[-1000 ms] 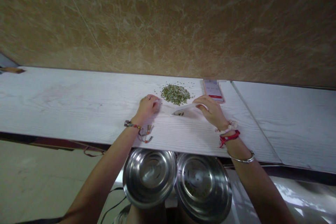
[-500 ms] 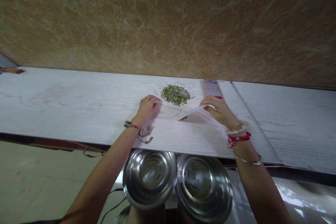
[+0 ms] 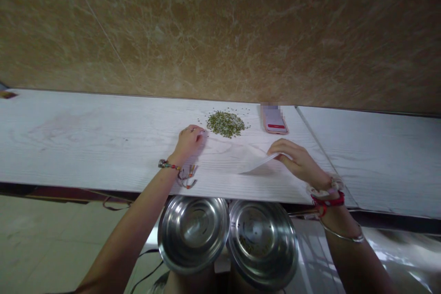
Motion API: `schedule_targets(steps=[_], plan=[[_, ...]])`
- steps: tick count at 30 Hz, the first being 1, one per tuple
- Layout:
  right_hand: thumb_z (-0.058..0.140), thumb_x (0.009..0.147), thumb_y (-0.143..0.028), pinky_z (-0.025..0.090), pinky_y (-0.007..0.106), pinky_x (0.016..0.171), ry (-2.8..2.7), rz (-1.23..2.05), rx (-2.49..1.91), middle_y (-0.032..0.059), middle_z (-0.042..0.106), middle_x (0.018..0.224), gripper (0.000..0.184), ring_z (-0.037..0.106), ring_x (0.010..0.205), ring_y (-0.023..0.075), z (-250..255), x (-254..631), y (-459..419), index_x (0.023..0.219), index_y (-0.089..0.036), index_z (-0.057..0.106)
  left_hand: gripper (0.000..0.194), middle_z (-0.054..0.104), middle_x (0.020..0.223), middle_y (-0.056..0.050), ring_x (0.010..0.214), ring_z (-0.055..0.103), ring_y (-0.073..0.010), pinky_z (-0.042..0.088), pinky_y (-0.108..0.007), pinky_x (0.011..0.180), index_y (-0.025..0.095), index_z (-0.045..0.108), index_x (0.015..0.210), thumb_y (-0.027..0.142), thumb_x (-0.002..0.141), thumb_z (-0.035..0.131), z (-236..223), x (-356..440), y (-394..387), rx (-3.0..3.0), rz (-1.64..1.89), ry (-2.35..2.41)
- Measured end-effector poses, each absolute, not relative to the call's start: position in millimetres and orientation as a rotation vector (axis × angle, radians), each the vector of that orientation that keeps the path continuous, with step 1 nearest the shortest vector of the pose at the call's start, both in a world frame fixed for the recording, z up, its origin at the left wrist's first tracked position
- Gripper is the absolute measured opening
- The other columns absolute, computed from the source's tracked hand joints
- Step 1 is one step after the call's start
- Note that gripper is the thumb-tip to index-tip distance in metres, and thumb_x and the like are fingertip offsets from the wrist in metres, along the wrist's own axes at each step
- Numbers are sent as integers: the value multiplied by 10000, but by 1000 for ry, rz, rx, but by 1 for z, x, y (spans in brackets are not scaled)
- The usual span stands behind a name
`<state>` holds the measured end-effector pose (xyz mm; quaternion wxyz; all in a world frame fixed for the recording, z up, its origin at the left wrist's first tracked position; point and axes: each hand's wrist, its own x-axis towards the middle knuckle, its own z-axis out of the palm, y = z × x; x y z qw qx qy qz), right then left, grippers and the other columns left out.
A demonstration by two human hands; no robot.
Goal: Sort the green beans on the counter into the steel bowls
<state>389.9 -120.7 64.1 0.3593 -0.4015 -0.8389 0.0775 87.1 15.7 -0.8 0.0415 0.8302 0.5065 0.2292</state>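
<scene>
1. Gripped a thin white sheet (image 3: pixel 257 163) at its right end, between the thumb and bent fingers of the right hand (image 3: pixel 296 160), slanting its far end down leftward, low over the white tabletop (image 3: pixel 86 147). Could not tell about contact there.
2. Rested the left hand (image 3: pixel 189 141) on the tabletop, with fingers curled inward, just beside the left edge of the green seeds (image 3: pixel 225 124). Could not tell about anything pinched within that curl.
3. Had the green seeds heaped loosely on the tabletop beyond and between both hands, with strays around the edges.
4. Kept a phone (image 3: pixel 274 120) flat to the right of the seeds, screen up, beyond the right hand.
5. Had two steel bowls side by side below the near table edge: the left bowl (image 3: pixel 193 234) and the right bowl (image 3: pixel 262 245), with greenish bits (image 3: pixel 246 244) in the latter.
6. Wore a beaded bracelet (image 3: pixel 170 165) on the left wrist; wore a red band (image 3: pixel 330 200) and a silver bangle (image 3: pixel 344 237) on the right arm.
</scene>
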Motion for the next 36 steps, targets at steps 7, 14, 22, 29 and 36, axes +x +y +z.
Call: schedule_targets(steps=[7, 14, 22, 29, 36], plan=[[459, 849, -123, 527, 271, 657, -2114, 205, -1128, 36, 641, 810, 181, 616, 760, 143, 64, 387, -153, 855, -225, 608, 295, 607, 1127, -119, 956, 608, -225, 483, -431, 912, 178, 656, 976, 143, 797, 424, 5, 90, 15, 2524, 866, 1429], [457, 848, -112, 530, 263, 659, -2081, 169, -1142, 27, 642, 800, 185, 620, 755, 137, 65, 380, -169, 851, -225, 604, 270, 656, 1040, -75, 956, 609, -171, 503, -309, 857, 184, 651, 987, 170, 839, 425, 15, 109, -9, 2827, 647, 781], [470, 867, -170, 532, 282, 685, -2035, 92, -1251, 31, 657, 821, 159, 621, 769, 146, 65, 372, -182, 885, -222, 619, 281, 657, 1101, -82, 989, 604, -183, 480, -327, 892, 190, 642, 1043, 260, 833, 469, 18, 118, -22, 2927, 461, 574], [465, 869, -223, 512, 354, 745, -1728, -190, -1474, 50, 668, 848, 176, 619, 816, 196, 57, 382, -191, 940, -226, 626, 263, 669, 1078, -67, 983, 608, -184, 480, -351, 908, 196, 654, 1012, 262, 835, 471, 18, 118, -18, 2847, 469, 604], [432, 889, -235, 496, 345, 711, -1738, -290, -1571, 47, 654, 830, 192, 609, 788, 194, 53, 380, -213, 966, -227, 607, 259, 669, 1073, -57, 992, 605, -182, 485, -334, 899, 207, 654, 1008, 247, 820, 481, 18, 118, -18, 2841, 485, 612]])
